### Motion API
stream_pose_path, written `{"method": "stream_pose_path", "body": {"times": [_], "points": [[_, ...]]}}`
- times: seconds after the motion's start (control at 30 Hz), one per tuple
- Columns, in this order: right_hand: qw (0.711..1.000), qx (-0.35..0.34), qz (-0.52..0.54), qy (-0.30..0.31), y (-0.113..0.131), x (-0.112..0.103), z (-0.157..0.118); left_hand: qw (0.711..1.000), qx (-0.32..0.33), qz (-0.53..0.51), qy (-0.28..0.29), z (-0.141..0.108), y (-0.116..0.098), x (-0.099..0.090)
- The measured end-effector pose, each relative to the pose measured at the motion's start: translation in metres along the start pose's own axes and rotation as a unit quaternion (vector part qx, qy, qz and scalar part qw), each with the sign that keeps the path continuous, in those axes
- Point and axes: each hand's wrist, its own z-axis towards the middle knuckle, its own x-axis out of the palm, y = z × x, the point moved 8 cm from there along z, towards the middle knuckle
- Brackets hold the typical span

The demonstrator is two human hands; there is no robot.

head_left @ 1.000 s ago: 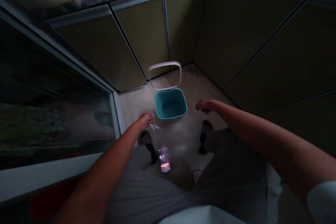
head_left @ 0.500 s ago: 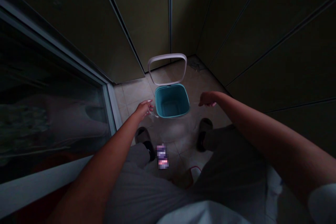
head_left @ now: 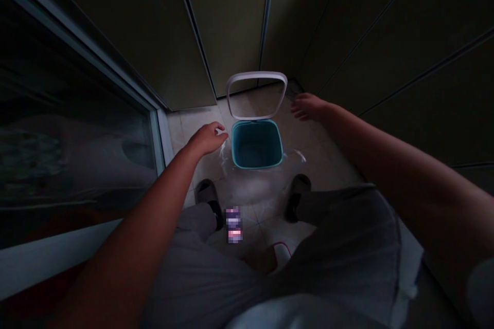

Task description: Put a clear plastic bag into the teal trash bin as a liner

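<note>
While the bin stands on the floor, its ring raised behind, clear film spreads before it. Left of the bin, the left hand has thumb and finger moderately parted, nothing between. Right of the bin, the right hand is loosely open, holding nothing visible.

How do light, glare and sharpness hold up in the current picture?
Head view: dim overall, the right-hand cabinets falling near black; head view: faint white glints and haze on the clear plastic by the teal bin, its edges hard to trace; head view: left hand outline readable, but a pixelated patch hides detail.
</note>
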Motion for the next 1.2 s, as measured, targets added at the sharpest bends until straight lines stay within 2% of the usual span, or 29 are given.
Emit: {"method": "stream_pose_path", "body": {"times": [0.1,0.17,0.3,0.47,0.67,0.83,0.9,1.07,1.13,1.2], "points": [[0.995,-0.095,0.008,-0.038,0.046,-0.01,0.032,0.993,0.026,0.081,0.081,-0.006,-0.002,0.014],[0.99,-0.131,-0.022,-0.038,0.066,-0.01,0.043,0.978,0.042,0.145,0.144,-0.011,0.0,0.025],[0.987,-0.133,-0.088,0.0,0.073,-0.004,0.04,0.947,0.048,0.207,0.242,-0.019,0.005,0.043],[0.985,-0.12,-0.111,0.053,0.052,0.005,0.005,0.933,0.076,0.2,0.289,-0.023,0.002,0.058],[0.962,-0.141,-0.184,0.143,0.007,0.041,-0.04,0.922,0.098,0.201,0.315,-0.029,0.003,0.068],[0.922,-0.207,-0.309,0.109,-0.024,0.069,-0.068,0.917,0.116,0.209,0.319,-0.034,0.001,0.071],[0.914,-0.213,-0.332,0.097,-0.036,0.077,-0.074,0.917,0.121,0.204,0.319,-0.036,-0.002,0.071],[0.934,-0.145,-0.323,0.05,-0.062,0.079,-0.08,0.911,0.127,0.229,0.32,-0.035,-0.004,0.072],[0.934,-0.133,-0.326,0.064,-0.067,0.082,-0.084,0.91,0.126,0.235,0.318,-0.033,-0.005,0.074],[0.927,-0.119,-0.337,0.117,-0.074,0.089,-0.088,0.91,0.126,0.235,0.319,-0.032,-0.006,0.076]]}}
